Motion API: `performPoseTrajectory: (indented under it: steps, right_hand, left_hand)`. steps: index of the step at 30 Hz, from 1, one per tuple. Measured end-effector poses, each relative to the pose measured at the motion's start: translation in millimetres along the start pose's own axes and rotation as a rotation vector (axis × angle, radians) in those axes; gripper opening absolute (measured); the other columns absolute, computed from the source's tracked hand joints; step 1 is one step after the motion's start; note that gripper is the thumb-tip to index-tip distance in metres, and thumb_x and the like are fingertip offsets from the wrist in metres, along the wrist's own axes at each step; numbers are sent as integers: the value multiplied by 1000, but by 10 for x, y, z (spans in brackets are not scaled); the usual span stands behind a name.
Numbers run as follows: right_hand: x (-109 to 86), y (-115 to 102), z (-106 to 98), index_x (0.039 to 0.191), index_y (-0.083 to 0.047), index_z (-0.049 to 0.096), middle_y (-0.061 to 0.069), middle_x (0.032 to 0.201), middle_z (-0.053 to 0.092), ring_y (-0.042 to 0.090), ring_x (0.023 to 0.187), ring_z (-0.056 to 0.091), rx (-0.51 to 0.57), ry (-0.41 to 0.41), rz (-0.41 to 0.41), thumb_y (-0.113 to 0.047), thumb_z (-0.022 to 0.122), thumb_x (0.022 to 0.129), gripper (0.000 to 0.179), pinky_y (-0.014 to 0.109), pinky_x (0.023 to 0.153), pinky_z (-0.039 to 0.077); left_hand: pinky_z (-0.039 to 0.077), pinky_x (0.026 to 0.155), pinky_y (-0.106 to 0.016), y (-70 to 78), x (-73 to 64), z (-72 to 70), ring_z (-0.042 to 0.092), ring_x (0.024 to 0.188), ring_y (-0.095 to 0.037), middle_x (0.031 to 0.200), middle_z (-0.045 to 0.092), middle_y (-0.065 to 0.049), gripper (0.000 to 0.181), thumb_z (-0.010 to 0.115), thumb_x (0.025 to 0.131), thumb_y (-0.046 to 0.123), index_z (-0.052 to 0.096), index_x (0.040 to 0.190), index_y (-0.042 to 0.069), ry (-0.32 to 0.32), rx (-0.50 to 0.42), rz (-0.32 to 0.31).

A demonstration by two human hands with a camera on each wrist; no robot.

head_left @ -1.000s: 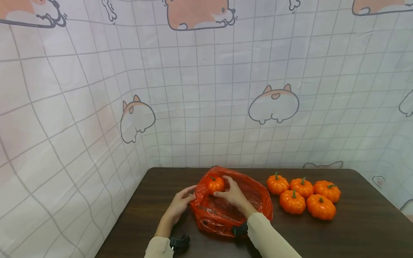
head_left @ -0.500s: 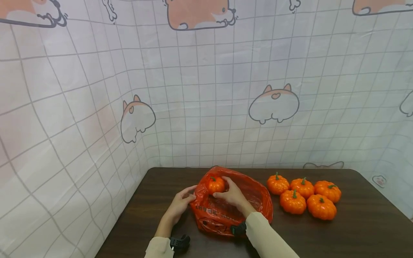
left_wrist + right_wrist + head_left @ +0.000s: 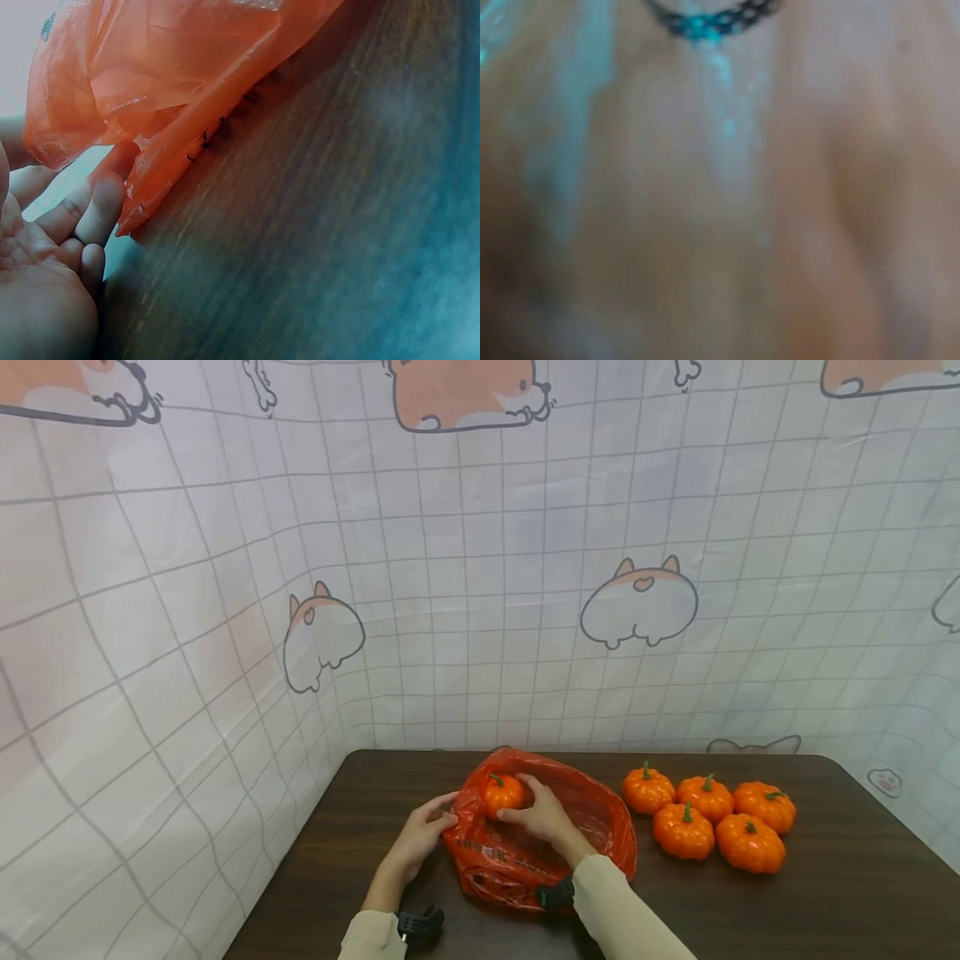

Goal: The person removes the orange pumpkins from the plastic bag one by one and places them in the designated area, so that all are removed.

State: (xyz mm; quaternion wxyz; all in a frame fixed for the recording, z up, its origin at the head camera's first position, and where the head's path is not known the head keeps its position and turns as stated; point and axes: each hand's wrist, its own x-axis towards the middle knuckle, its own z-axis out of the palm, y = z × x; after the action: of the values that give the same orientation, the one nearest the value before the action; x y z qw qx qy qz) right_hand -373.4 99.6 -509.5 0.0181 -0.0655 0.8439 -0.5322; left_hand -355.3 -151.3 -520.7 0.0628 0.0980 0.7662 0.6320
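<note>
A red plastic bag (image 3: pixel 525 860) with dark print lies with its mouth spread wide on the table. My left hand (image 3: pixel 420 837) grips the bag's left rim; in the left wrist view, a fingertip shows through the thin film of the bag (image 3: pixel 187 82) beside the other fingers of that left hand (image 3: pixel 56 247). Just inside the mouth, at the left, is a small orange pumpkin (image 3: pixel 504 796) with a green stem. My right hand (image 3: pixel 546 814) reaches over the bag and holds this pumpkin between thumb and fingers. The right wrist view is mostly blurred skin.
Several more small orange pumpkins (image 3: pixel 684 832) sit grouped on the dark wooden table (image 3: pixel 847 860), right of the bag. A patterned white curtain (image 3: pixel 480 610) hangs behind the table and along its left side. Dark straps (image 3: pixel 422 925) circle both wrists.
The pumpkin in my right hand sits very slightly lower inside the bag. Both hands otherwise keep their places, and the head view has shifted a little.
</note>
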Motion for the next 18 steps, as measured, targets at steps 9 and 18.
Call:
performPoseTrajectory:
  steps: [9,18]
  right_hand:
    - [-47,-18,-53,152,-12,43,22,145,50,32,110,58,86,-42,27,-25,85,85,80,41,79,57]
    - [-114,-9,-147,148,-13,47,19,138,54,30,107,57,91,-46,-2,-16,85,82,76,38,75,56]
  left_hand:
    - [55,82,-32,6,-12,8,65,93,-15,110,65,-11,46,56,104,17,53,149,10,-5,-14,5]
    - [55,83,-32,12,-9,-1,65,95,-15,112,66,-11,45,56,103,14,54,148,12,-5,-15,1]
